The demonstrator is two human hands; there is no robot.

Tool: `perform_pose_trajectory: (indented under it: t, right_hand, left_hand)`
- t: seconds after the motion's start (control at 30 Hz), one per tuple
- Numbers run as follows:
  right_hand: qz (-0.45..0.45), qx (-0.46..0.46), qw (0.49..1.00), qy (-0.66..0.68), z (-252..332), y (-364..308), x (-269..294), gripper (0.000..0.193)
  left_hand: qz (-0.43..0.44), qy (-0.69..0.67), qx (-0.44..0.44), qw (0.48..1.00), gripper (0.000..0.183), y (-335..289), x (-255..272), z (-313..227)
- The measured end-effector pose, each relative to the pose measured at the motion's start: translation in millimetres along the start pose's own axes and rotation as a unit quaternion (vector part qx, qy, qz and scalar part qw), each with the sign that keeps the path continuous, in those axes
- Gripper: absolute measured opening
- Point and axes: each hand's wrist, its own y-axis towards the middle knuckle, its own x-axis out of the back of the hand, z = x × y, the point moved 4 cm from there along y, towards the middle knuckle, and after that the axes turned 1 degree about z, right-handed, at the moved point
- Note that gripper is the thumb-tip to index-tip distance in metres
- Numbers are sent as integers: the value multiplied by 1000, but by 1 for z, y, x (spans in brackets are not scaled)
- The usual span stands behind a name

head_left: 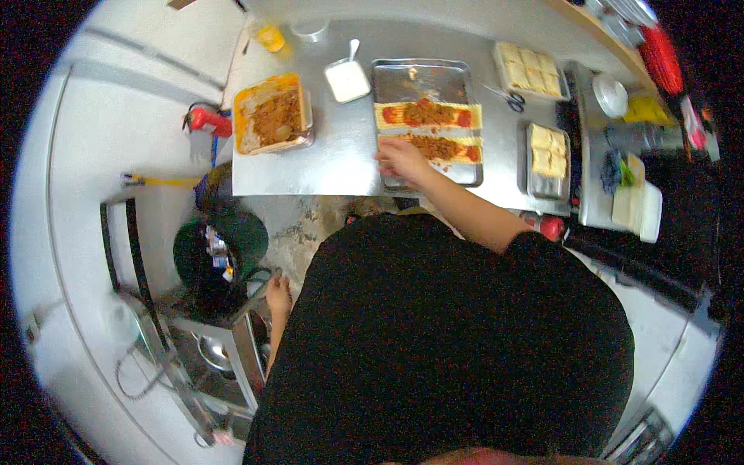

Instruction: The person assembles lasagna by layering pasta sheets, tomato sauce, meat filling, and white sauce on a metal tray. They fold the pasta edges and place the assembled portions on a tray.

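Observation:
A metal baking tray (394,87) on the counter carries two wavy-edged lasagna sheets. The farther lasagna sheet (380,117) has minced meat (425,113) along it and red sauce near both ends. At the left end of the nearer lasagna sheet (468,151), also topped with meat, my right hand (403,161) has its fingers closed on the pasta; the fingertips are partly hidden. My left hand (279,294) hangs low at my left side, away from the counter, beside a steel stand (242,353). It is small and blurred, so its fingers are hard to read.
Left on the counter stands a tub of meat filling (271,116), then a square container of white sauce (348,80) with a spoon. Rightward lie scissors (513,99) and two trays of folded pasta portions, a larger tray (532,71) and a smaller tray (549,161). A bin (256,236) stands below left.

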Motion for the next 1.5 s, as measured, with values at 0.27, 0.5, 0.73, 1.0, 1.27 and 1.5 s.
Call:
perform_pose_trajectory:
  t: [0.27,0.5,0.73,1.0,1.27,1.5]
  right_hand:
    - [-85,26,994,-68,22,-25,144,37]
    - [-103,118,979,-133,72,-11,211,35]
    - [-118,86,984,-106,83,3,238,37]
    - [-46,72,982,-169,99,89,168,47]
    - [-22,53,996,-68,128,139,76,46]
    - [87,137,968,-193,143,47,47,25]
  left_hand:
    - [37,-77,-97,992,42,125,-122,-318]
    - [18,-341,35,939,27,278,-204,-399]
    - [111,-443,105,883,22,306,-226,-397]
    - [114,-270,87,952,24,249,-197,-397]
    - [101,-271,39,956,21,182,-169,-402]
    - [121,-318,69,938,16,145,-141,-420]
